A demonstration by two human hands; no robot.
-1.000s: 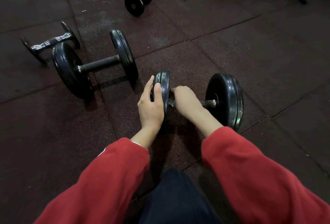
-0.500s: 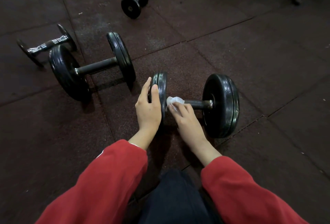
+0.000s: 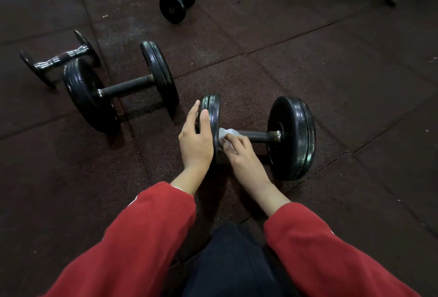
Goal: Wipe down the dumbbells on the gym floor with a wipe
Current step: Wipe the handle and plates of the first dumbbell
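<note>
Black rubber and dark steel: four dumbbells on a dark red rubber-tiled floor (image 3: 308, 71).

Item 1, nearest dumbbell (image 3: 292, 138): two thick black plates joined by a bare steel handle, lying flat in front of the person's knees. Left hand (image 3: 195, 141) rests over the rim of its left plate, thumb on the near face, fingers only lightly bent along the outer side, steadying it. Right hand (image 3: 239, 152) has its fingers curled round a white wipe (image 3: 226, 133), pressing it to the handle just beside the left plate.

Item 2, second large dumbbell (image 3: 123, 90): to the left, apart from the first, untouched.

Item 3, slim chrome-handled dumbbell (image 3: 59, 58): behind item 2, seemingly touching its left plate.

Item 4, small black dumbbell (image 3: 176, 0): farther back, well apart from the rest.

Step in hand, by judgement: wiping the handle of item 1, starting at its left end. Task early; three dumbbells appear not yet attended.

Next move calls for: drawing the wipe along the handle toward the right plate, the left hand bracing against roll, then covering the plate faces.

Containers: none in view; no wipe packet or bin visible.

Also present: red sleeves (image 3: 142, 237), dark trousers, metal equipment at the top right corner, unidentifiable.
</note>
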